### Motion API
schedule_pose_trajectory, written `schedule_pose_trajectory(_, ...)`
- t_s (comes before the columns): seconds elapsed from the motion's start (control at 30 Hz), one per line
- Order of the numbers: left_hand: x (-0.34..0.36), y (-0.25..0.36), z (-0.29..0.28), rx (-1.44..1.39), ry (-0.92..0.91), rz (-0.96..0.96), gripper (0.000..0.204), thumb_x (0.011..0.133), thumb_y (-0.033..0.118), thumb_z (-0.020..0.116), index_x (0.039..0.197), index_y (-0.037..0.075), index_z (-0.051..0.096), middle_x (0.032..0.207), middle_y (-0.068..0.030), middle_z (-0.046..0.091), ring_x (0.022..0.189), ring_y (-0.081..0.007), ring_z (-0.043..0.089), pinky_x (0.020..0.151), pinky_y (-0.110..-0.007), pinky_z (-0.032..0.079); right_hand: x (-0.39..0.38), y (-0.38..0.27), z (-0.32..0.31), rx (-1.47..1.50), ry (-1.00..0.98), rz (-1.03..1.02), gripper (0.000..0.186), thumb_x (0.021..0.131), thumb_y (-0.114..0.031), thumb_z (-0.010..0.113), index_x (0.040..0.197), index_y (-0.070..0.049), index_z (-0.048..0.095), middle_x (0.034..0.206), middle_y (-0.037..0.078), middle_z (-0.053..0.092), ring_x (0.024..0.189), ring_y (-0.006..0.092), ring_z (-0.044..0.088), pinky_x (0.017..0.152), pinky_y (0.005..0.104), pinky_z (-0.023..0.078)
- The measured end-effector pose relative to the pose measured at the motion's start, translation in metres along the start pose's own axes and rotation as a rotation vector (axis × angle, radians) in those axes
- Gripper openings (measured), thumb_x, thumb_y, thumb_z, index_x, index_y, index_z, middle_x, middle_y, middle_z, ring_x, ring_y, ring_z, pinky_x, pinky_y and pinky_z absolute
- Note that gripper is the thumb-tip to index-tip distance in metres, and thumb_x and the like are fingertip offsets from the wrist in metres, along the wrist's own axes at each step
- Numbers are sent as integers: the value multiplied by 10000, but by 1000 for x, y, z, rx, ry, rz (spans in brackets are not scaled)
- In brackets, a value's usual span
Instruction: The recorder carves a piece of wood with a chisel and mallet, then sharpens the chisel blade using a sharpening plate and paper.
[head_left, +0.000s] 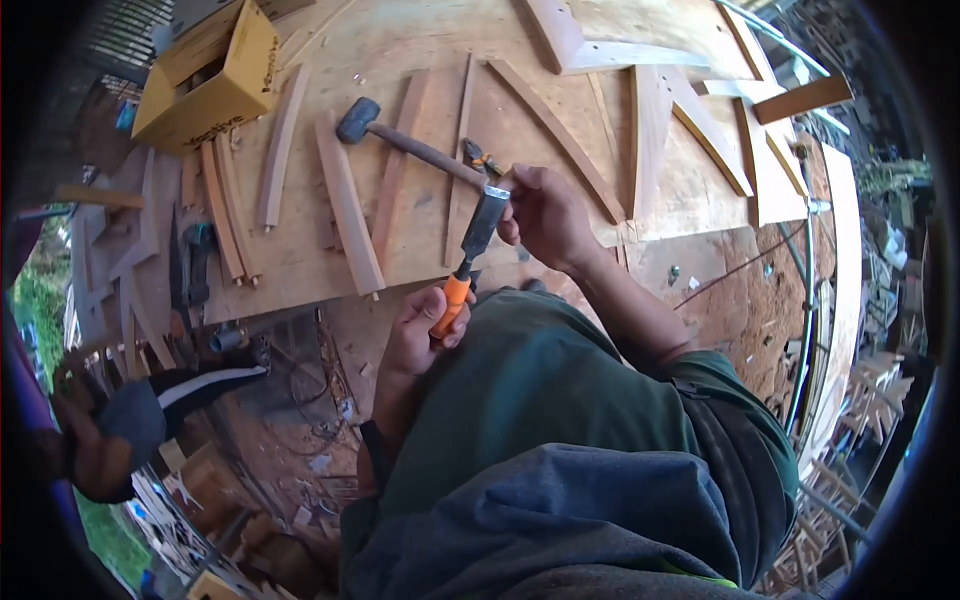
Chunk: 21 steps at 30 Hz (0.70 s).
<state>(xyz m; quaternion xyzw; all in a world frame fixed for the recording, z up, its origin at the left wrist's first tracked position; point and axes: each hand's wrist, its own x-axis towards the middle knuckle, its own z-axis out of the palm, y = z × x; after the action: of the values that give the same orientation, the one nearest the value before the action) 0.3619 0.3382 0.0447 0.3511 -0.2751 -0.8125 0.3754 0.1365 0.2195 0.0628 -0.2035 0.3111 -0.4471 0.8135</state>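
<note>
While chisel handle (pixel 452 306) is orange, blade (pixel 485 224) dark.

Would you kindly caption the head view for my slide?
Left hand grips an orange-handled chisel, right hand near its blade tip.

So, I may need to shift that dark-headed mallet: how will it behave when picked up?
The mallet will probably feel head-heavy, given its chunky head on a slim handle. The straight, solid-looking handle should stay stiff.
</note>
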Motion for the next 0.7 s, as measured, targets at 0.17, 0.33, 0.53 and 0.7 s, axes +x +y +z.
schedule_pose_trajectory(0.17, 38, 3, -6, -135, -169, -117, 604, 1061, 540, 465, 1187, -46, 536, 764, -52, 517, 559, -117, 459, 518, -261, 382, -15, 20, -19, 11, -115, -190, 467, 1037, -402, 457, 1106, 1, 683, 1085, 141, 719, 976, 250, 680, 919, 408, 502)
schedule_pose_trajectory(0.33, 92, -8, 5, -258, -383, -259, 589, 1075, 519, 449, 1300, -21, 519, 944, -102, 627, 766, -212, 609, 662, -324, 489, -44, 29, -9, -190, -35, -200, 418, 1128, -329, 432, 1340, -13, 605, 1191, 114, 684, 1112, 198, 638, 1044, 385, 470)
schedule_pose_trajectory(0.53, 176, -28, 3, 784, -492, -409, 482, 1078, 332, 491, 1406, -19, 527, 1377, -190, 599, 1266, -321, 591, 1072, -444, 470, -59, 67, -69, -491, 671, -420, 397, 1133, -264, 447, 1444, -61, 588, 906, -17, 586, 761, 48, 573, 703, 249, 521)
schedule_pose_trajectory(0.7, 239, -98, -48, 1743, -639, 686, 517, 986, 275, 624, 1417, -3, 555, 1513, -195, 509, 1403, -372, 480, 1166, -469, 385, -100, 90, -102, -1250, 1094, -156, 458, 1030, -184, 588, 1487, -175, 562, 950, 173, 657, 826, 336, 682, 768, 402, 543)
